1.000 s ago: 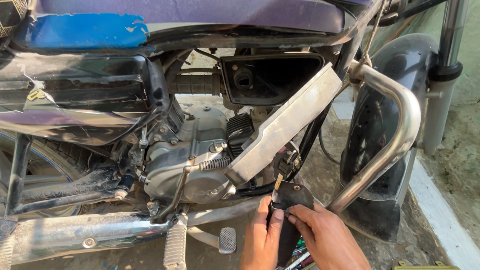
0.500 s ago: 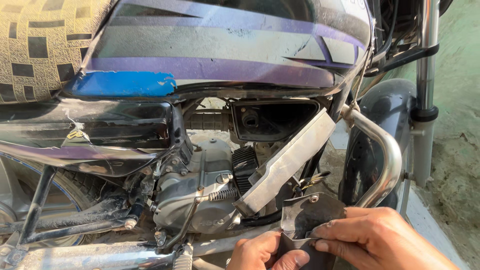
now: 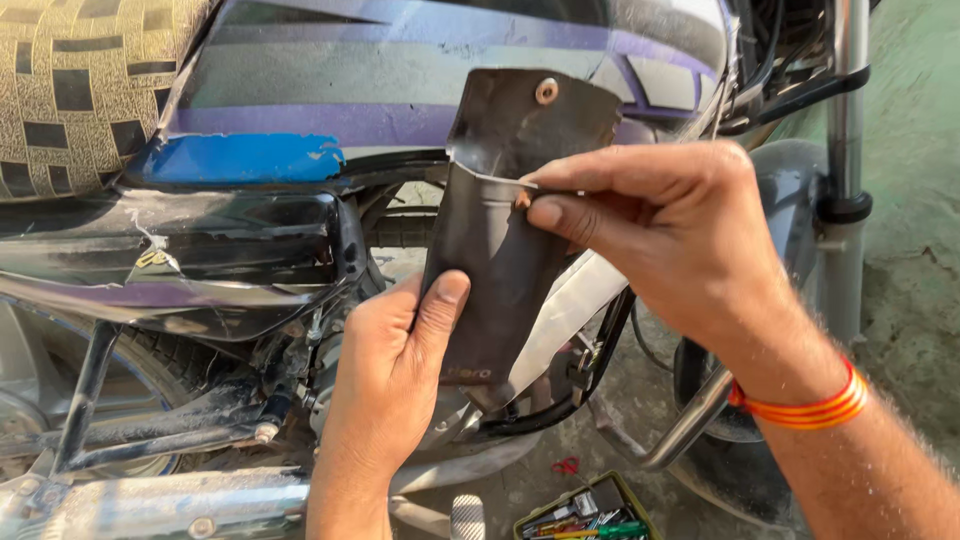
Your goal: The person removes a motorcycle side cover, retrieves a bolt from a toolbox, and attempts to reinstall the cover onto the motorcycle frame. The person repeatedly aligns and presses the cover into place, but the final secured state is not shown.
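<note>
I hold a dark leather pouch with a metal snap on its open flap up in front of a motorcycle. My left hand grips the pouch's lower part, thumb pressed on its front. My right hand pinches the pouch's upper edge at the mouth, where a thin metal strip shows between finger and thumb. An orange thread band circles my right wrist. The pouch hides part of the engine area behind it.
The motorcycle's purple and grey fuel tank, patterned seat and blue patch fill the top. A chrome crash guard and front fork stand to the right. A small green tray of tools lies on the concrete ground below.
Both hands have lifted the pouch from low beside the engine up to tank height. The flap now stands open and my right hand has shifted to the pouch's mouth.
</note>
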